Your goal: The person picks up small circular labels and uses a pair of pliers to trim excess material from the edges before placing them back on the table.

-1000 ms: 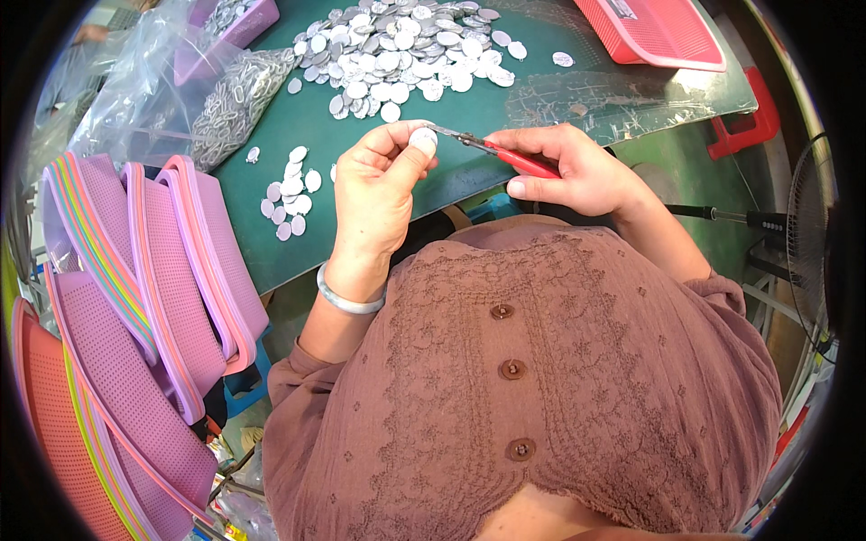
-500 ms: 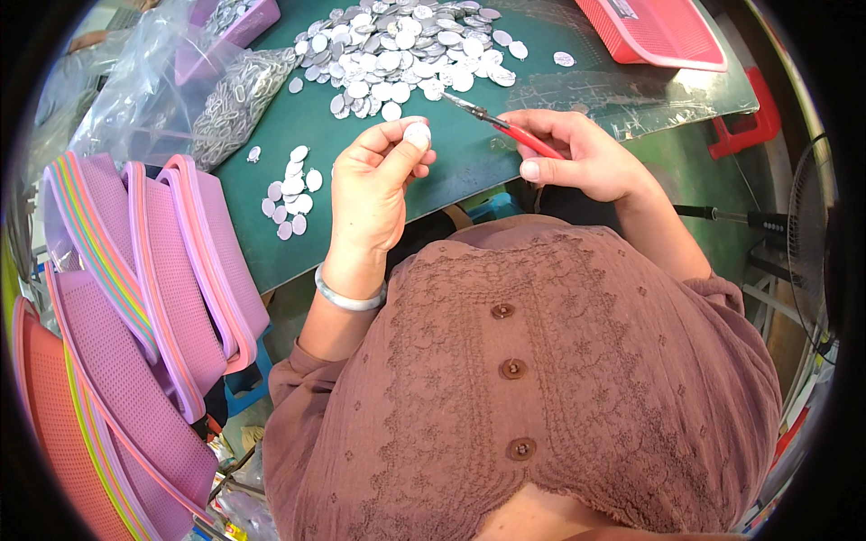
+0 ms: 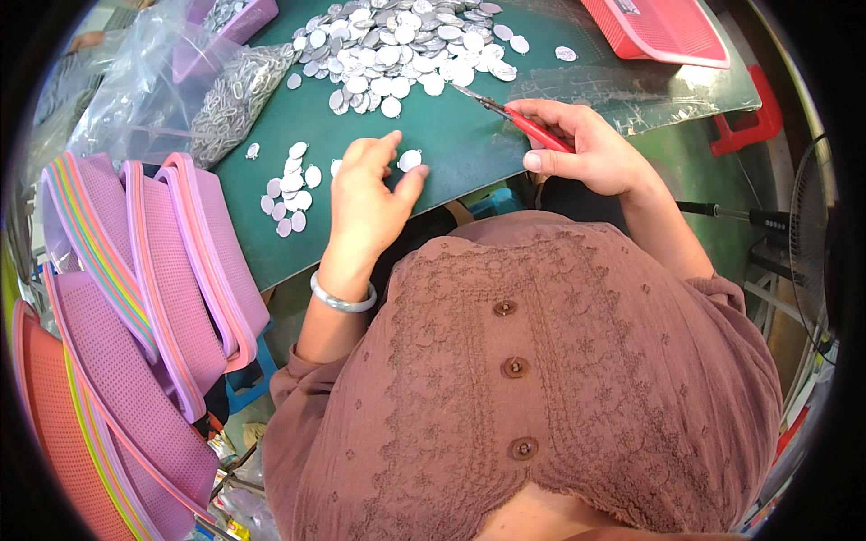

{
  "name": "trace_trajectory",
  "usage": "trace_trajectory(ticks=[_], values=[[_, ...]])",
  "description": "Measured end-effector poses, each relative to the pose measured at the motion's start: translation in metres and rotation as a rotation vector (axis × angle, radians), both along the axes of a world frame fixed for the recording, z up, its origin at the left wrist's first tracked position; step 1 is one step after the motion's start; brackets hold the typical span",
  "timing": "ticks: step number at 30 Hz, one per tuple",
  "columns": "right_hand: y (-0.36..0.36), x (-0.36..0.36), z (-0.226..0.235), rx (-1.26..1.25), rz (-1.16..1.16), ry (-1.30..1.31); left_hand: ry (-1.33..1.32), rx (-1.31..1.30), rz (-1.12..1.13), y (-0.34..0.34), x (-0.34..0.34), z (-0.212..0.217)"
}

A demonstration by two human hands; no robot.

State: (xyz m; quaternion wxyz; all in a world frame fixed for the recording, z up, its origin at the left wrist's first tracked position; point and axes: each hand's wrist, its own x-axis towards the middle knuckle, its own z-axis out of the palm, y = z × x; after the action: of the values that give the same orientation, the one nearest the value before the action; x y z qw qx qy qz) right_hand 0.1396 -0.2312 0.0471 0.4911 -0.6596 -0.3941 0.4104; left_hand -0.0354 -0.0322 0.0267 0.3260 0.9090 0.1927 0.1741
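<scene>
My left hand (image 3: 368, 194) rests low on the green mat (image 3: 451, 149) with its fingers spread. One small silver disc (image 3: 410, 160) lies on the mat between its index fingertip and thumb, touching the thumb. My right hand (image 3: 591, 153) grips red-handled pliers (image 3: 528, 124), whose tip points at the big heap of silver discs (image 3: 406, 41) at the back of the mat. A smaller group of discs (image 3: 291, 187) lies left of my left hand. A silver bangle (image 3: 341, 298) circles my left wrist.
A clear plastic bag of metal rings (image 3: 236, 95) lies at the back left by a purple tray (image 3: 244, 16). A pink tray (image 3: 663, 32) sits at the back right. Stacked pink and purple mesh baskets (image 3: 153, 270) stand at the left. A fan (image 3: 812, 239) is at the right.
My left hand came down from holding the disc up and spread its fingers over the mat, with the disc now on the surface. My right hand and the pliers moved right, away from the left hand.
</scene>
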Motion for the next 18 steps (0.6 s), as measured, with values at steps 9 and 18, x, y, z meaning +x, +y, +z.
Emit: trace_trajectory(ticks=[9,18], values=[[0.002,-0.001,-0.002,0.007,0.009,-0.015,-0.012,0.028,0.007,0.008,-0.010,-0.009],[0.002,-0.002,0.003,-0.034,0.022,-0.059,-0.009,0.192,-0.037,0.003,-0.003,-0.012]])
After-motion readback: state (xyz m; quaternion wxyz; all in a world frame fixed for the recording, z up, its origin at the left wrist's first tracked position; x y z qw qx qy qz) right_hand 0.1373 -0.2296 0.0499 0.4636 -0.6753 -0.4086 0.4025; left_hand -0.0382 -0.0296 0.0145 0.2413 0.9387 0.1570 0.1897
